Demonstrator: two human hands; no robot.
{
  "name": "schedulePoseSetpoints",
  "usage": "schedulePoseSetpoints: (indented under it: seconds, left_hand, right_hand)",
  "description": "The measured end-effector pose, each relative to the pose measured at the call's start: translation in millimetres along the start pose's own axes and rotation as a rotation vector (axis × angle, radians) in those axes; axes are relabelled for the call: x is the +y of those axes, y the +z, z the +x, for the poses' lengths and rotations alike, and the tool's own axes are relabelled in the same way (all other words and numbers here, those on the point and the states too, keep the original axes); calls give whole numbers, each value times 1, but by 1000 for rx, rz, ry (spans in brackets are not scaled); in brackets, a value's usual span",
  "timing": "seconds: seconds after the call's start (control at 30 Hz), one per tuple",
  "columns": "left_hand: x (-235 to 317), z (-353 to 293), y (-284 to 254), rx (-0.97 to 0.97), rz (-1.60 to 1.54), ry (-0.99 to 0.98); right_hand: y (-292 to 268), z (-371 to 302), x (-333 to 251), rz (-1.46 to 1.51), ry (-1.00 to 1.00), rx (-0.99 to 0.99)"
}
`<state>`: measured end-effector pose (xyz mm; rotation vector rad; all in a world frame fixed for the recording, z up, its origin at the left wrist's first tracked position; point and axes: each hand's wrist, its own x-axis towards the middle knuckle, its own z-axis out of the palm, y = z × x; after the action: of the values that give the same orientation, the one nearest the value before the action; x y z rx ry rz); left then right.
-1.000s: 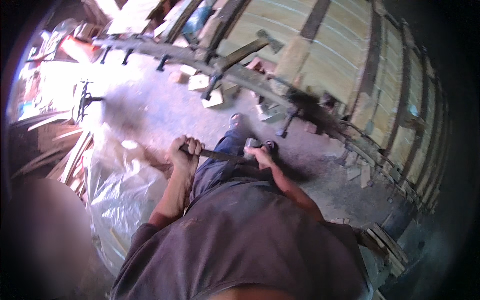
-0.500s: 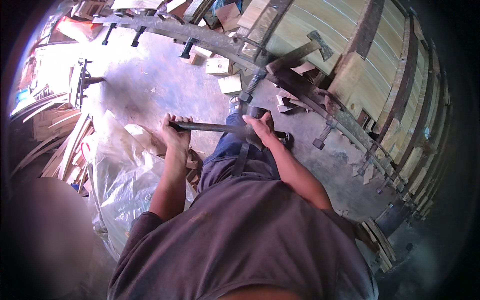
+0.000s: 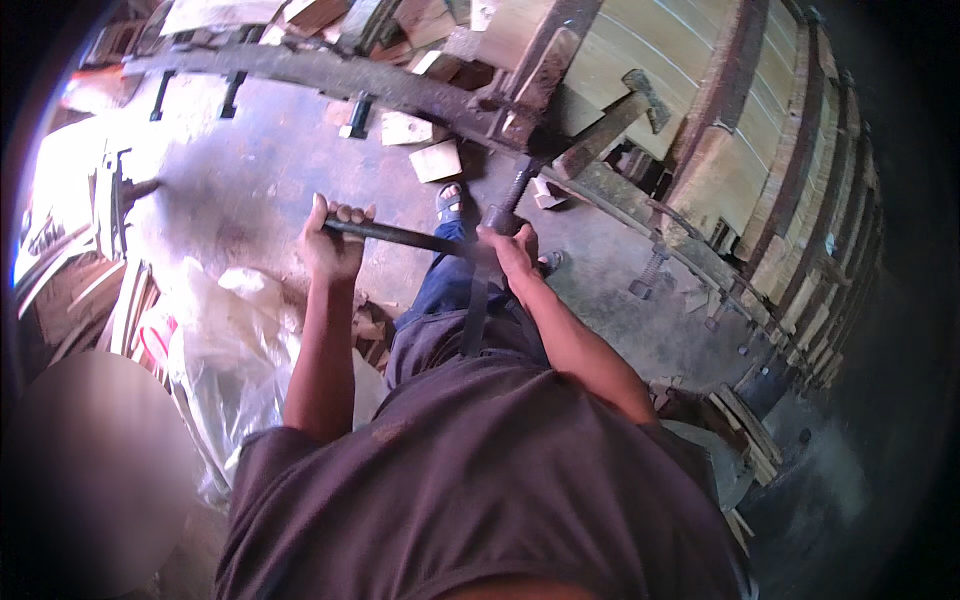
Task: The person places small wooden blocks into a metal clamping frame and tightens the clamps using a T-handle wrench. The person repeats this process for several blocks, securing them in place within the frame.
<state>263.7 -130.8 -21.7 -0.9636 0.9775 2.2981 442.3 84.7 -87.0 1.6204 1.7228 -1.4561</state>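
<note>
My left hand (image 3: 336, 240) is closed round the far end of a long dark steel wrench (image 3: 405, 237). At the wrench's other end my right hand (image 3: 514, 252) grips around its head, fingers wrapped and partly hidden. The head sits at the lower end of a threaded clamp bolt (image 3: 522, 183) that juts from a steel clamp frame (image 3: 430, 93). Whether the head is fully seated on the bolt is hidden by my right hand. Light wooden boards (image 3: 640, 50) lie in the frame under dark crossbars.
A hammer (image 3: 650, 100) rests on the frame by the boards. More bolts (image 3: 356, 118) hang from the frame's edge. Wood blocks (image 3: 436, 160) lie on the floor beyond my feet. At left are a clear plastic bag (image 3: 235, 340) and wood strips (image 3: 125, 315).
The wrench head has moved up to the clamp bolt. The handle now slopes, with my left hand's end higher and a little farther left. The view has shifted slightly.
</note>
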Motion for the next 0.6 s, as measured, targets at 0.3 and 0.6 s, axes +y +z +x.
schedulePoseSetpoints:
  seconds: [0.3, 0.6]
  left_hand:
    - [9, 2, -25, -221, 90, -38]
    - [14, 20, -64, -308, 35, -9]
  right_hand:
    - [11, -40, -60, -155, -909, 326]
    - [166, -46, -172, -383, -770, -718]
